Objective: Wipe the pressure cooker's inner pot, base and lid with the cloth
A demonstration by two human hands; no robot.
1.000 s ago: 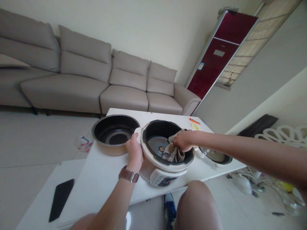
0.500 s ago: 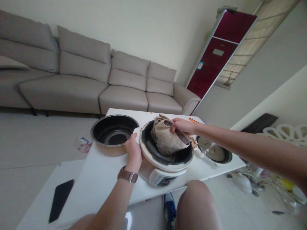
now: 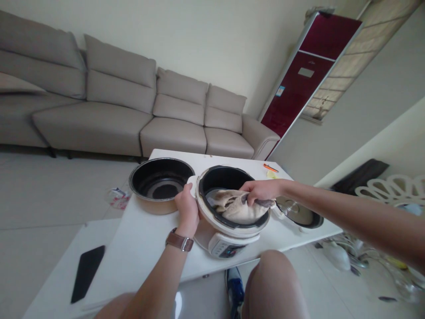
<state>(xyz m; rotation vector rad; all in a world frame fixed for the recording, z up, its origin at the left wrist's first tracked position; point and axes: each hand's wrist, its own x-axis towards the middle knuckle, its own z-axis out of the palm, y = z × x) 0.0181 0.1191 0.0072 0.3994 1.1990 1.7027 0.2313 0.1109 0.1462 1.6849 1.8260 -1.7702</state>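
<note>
A white electric cooker (image 3: 229, 235) stands open on the white table (image 3: 146, 248), tilted toward me. My left hand (image 3: 186, 212), with a brown watch on the wrist, grips the cooker's left rim. My right hand (image 3: 262, 191) is closed on a beige cloth (image 3: 237, 208) and holds it inside the cooker's dark cavity. The cooker's lid (image 3: 299, 215) hangs open to the right. Its removed inner pot (image 3: 161, 184), black inside, sits on the table to the left.
A black phone (image 3: 88, 272) lies on a lower white surface at left. A small orange item (image 3: 270, 168) lies at the table's far edge. A grey sofa (image 3: 133, 115) stands behind, a red tall unit (image 3: 305, 75) at right. My knee (image 3: 272, 283) is below the table.
My right hand first lifted the cloth up out of the cooker, then pushed it back down inside. My left hand kept its hold on the rim.
</note>
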